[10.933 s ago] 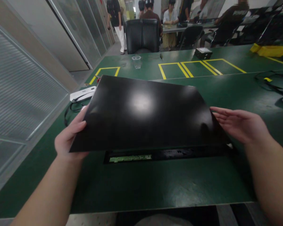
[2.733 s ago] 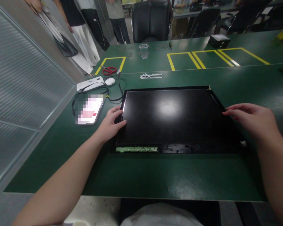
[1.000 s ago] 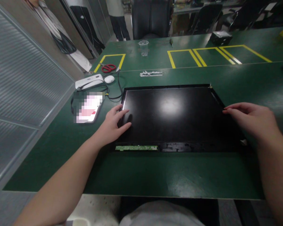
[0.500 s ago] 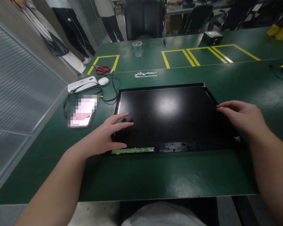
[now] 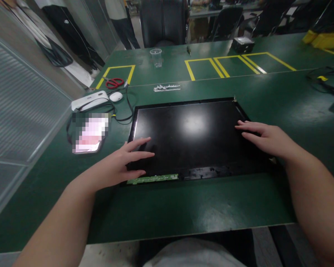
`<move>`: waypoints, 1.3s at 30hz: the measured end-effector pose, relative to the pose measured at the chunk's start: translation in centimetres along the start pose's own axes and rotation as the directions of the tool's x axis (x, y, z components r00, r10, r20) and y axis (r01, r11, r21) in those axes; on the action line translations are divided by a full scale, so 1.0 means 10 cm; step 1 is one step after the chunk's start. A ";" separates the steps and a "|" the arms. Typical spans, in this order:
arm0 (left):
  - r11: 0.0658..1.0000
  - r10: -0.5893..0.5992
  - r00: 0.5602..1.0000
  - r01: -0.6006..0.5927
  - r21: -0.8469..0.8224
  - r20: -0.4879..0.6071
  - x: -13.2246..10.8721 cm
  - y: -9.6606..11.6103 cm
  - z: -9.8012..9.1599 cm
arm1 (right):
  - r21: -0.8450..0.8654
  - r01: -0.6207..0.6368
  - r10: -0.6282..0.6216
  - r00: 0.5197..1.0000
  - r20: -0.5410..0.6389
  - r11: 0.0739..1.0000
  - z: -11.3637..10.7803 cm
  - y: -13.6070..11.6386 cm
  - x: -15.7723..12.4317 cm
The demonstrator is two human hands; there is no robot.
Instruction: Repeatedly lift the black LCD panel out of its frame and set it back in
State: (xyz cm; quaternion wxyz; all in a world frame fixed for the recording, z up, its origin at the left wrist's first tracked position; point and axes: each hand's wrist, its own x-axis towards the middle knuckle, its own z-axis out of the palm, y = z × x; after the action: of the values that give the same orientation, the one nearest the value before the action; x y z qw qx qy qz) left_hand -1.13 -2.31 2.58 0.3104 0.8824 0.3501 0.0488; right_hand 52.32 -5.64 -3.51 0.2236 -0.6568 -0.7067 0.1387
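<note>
A black display panel (image 5: 180, 144) lies flat on the green table (image 5: 195, 207) in front of me, a bright light reflecting off it. Along its near left edge runs a narrow green circuit board (image 5: 156, 178). My left hand (image 5: 121, 161) rests over the panel's left side, fingers spread, the thumb close to the circuit board. Over the right edge lies my right hand (image 5: 263, 135), its fingers stretched out onto the panel and nothing in them. Small pale tabs show at the panel's right corners.
Left of the panel are a phone (image 5: 90, 135), a white device (image 5: 90, 101) with a cable, a white earbud case (image 5: 116, 96) and red scissors (image 5: 114, 83). Beyond it are torn white strips (image 5: 167, 88), a clear cup (image 5: 156, 58) and a black box (image 5: 242, 44). People stand at the back left.
My right hand has moved left from the panel's right edge onto its surface, and its pinched fingers have straightened. My left hand keeps its place on the panel. The view has shifted slightly.
</note>
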 end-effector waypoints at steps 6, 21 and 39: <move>0.993 0.072 0.997 -0.070 0.097 -0.018 0.02 -0.02 0.01 | 0.014 -0.035 0.035 0.999 0.031 0.999 -0.03 -0.06 0.00; 0.984 -0.033 0.999 0.030 0.176 0.012 0.04 0.00 0.05 | 0.029 -0.100 0.100 0.995 0.022 0.995 -0.03 -0.18 -0.01; 0.968 -0.030 0.997 0.011 0.250 0.072 0.01 0.06 0.18 | 0.002 -0.120 0.120 0.993 -0.004 0.993 -0.01 -0.22 -0.03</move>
State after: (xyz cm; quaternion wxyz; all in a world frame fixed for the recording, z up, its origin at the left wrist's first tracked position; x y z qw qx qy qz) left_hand -0.11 -3.50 1.46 0.2105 0.9120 0.3506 -0.0320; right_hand 50.51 -6.12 -2.34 0.2170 -0.6980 -0.6655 0.1513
